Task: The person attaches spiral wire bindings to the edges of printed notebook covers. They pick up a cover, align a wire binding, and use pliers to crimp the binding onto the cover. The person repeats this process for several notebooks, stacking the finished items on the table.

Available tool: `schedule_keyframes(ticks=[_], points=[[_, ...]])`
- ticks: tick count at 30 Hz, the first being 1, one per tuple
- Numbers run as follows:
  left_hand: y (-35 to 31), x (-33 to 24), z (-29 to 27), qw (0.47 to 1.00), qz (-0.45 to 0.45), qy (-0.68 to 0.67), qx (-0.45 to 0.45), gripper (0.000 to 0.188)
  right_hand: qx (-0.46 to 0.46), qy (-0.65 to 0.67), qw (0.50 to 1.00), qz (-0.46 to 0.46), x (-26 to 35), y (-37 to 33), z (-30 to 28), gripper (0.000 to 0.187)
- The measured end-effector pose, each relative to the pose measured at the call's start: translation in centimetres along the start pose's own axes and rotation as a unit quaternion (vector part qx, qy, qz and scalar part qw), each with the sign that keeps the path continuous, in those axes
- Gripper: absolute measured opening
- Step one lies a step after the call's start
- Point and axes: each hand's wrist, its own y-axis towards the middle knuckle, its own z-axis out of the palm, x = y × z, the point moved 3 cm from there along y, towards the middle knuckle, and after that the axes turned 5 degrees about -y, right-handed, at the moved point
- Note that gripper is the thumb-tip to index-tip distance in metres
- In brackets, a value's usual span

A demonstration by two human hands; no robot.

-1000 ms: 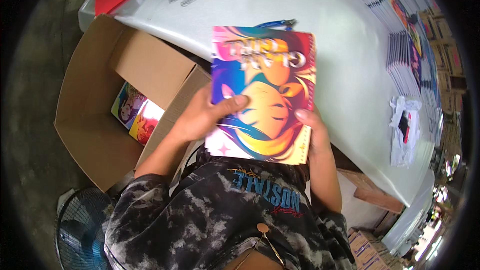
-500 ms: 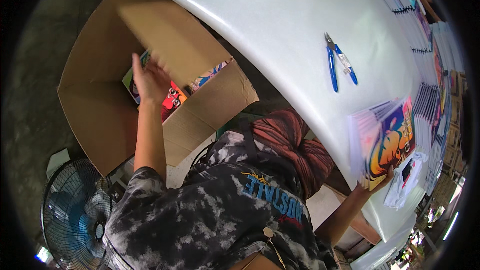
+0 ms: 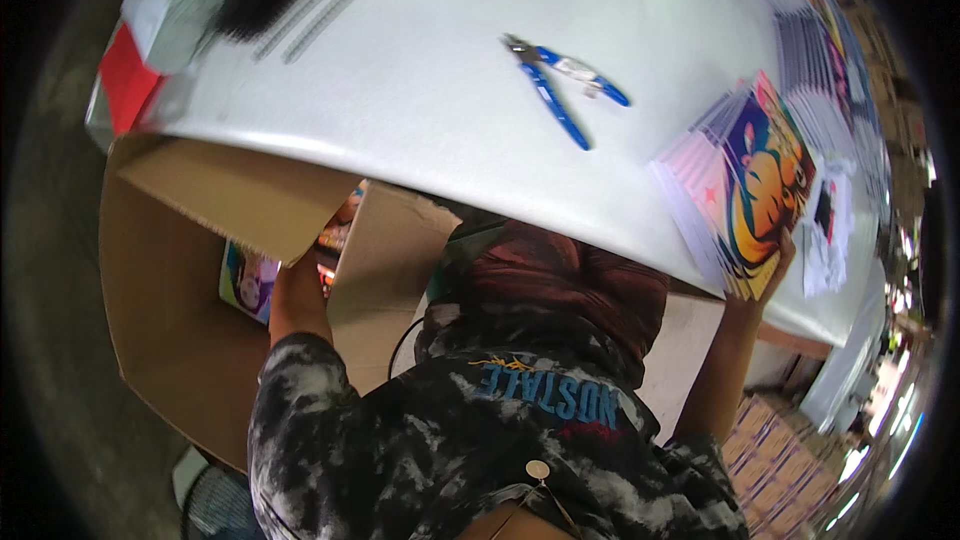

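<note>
While the right hand [image 3: 778, 268] holds books [image 3: 765, 180], the left [image 3: 300, 285] is well apart

The booklet cover [image 3: 768, 180] is multicoloured, the carton [image 3: 175, 350] brown, the shirt [image 3: 420, 460] mottled black-and-grey.

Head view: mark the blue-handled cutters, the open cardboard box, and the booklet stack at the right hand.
Blue-handled cutters [image 3: 546, 93], head view: on the lower handle.
Open cardboard box [image 3: 160, 285], head view: on the inner left wall.
Booklet stack [image 3: 757, 187], head view: on the top cover.
</note>
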Motion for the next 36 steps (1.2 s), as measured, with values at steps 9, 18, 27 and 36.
schedule_keyframes(ticks=[9, 18, 27, 36], points=[[-1.2, -1.3, -1.5, 0.994, 0.013, 0.11, 0.015, 0.032, 0.026, 0.062, 0.998, 0.005, -0.5, 0.0, 1.0, 0.051], [-8.4, -3.4, -7.6, 0.973, 0.038, 0.228, -0.003, 0.034, 0.025, 0.082, 0.996, 0.008, 0.0, -0.5, 1.9, 0.051], [-6.4, -2.6, -5.7, 0.96, 0.047, 0.274, -0.002, 0.036, 0.057, 0.131, 0.988, 0.052, 0.2, -0.8, 2.5, 0.048], [-4.8, -3.9, -4.1, 0.948, 0.075, 0.31, 0.017, 0.037, 0.062, 0.161, 0.984, 0.047, 0.0, -0.7, 1.8, 0.048]])
